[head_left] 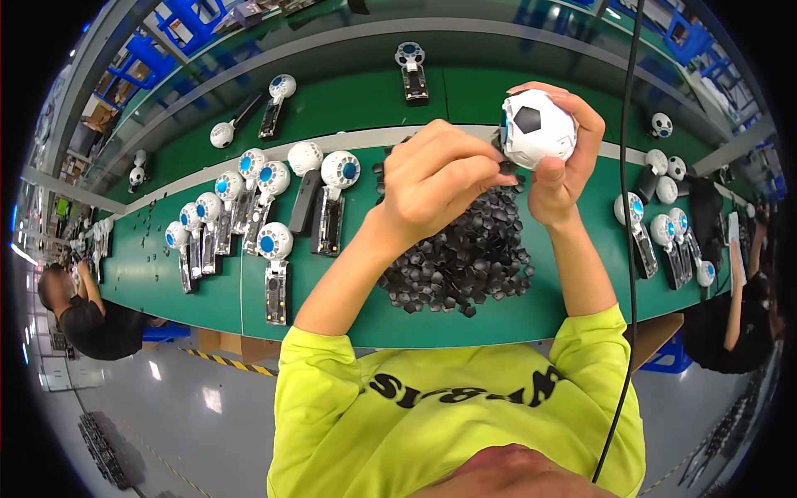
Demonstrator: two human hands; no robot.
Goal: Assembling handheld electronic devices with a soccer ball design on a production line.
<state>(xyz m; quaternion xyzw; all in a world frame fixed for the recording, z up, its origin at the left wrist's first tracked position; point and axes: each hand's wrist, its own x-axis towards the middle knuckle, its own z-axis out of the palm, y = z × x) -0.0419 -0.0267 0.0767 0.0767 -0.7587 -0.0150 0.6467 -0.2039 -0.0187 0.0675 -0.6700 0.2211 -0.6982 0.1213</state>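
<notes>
My right hand point(558, 192) grips a white football-shaped ball point(548, 133) with a black pentagon on its side, fingers behind it and thumb on the front. Blue shows at the ball's left edge. Close by on the left, my left hand point(433, 178) has its fingers pinched together beside the ball; what they hold, if anything, is hidden. Under both hands spreads a heap of small black pentagon pieces point(457, 261) on the green table point(531, 319).
Several ball-headed devices with clear bodies point(276, 290) stand left of the heap; more devices point(638, 236) are at the right. One device point(413, 75) lies at the back. A black cable point(628, 290) hangs right of my arm. Another person point(87, 311) sits left, one more point(730, 319) right.
</notes>
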